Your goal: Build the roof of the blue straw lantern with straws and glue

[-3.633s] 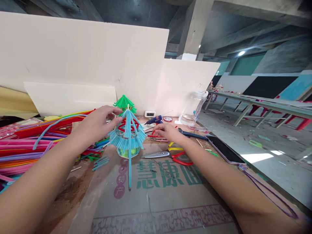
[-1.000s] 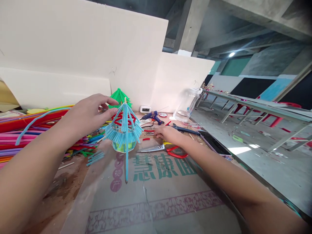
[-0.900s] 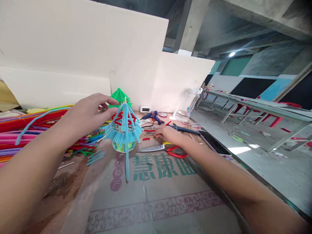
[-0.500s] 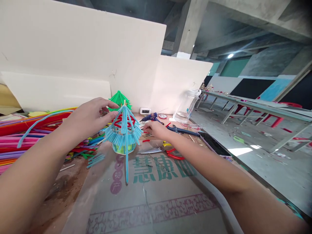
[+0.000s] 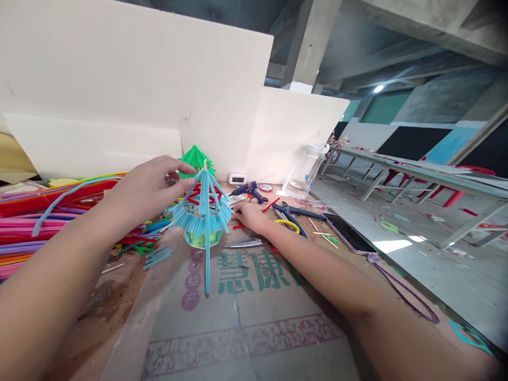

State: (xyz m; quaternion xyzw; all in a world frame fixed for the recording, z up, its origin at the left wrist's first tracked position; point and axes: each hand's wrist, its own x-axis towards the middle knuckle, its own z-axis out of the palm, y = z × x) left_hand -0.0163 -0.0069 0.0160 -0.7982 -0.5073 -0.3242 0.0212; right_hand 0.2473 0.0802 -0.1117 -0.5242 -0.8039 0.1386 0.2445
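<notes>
A small pavilion model built of light blue plastic straws point(image 5: 203, 211), with a cone roof, a fringe of cut straw ends and a red straw lattice under the peak, stands upright on the desk point(image 5: 119, 296) a little left of the middle, over a round green-yellow base; one long blue straw point(image 5: 207, 264) runs from its fringe down toward the near edge. The left hand point(image 5: 148, 186) comes in from the left with the wrist level, its thumb and forefinger pinched narrowly at the left slope of the roof near the peak, holding the model there. The right hand point(image 5: 249, 214) lies palm down on the desk just right of the model, fingers flat among short red straw bits; whether its grip holds anything cannot be told. Near it lie steel-bladed scissors point(image 5: 246, 243), blue pliers point(image 5: 293, 212) and a blue glue gun point(image 5: 248, 190). The desk is worn brown wood covered by a grey printed sheet with green characters point(image 5: 254, 317). A heap of long bright straws point(image 5: 59, 222) fills the left side, a green straw model point(image 5: 195, 157) stands behind, and white foam boards point(image 5: 138, 90) wall the far side. A clear plastic jar point(image 5: 305, 172) and a dark phone point(image 5: 349, 233) lie right, before a concrete hall.
</notes>
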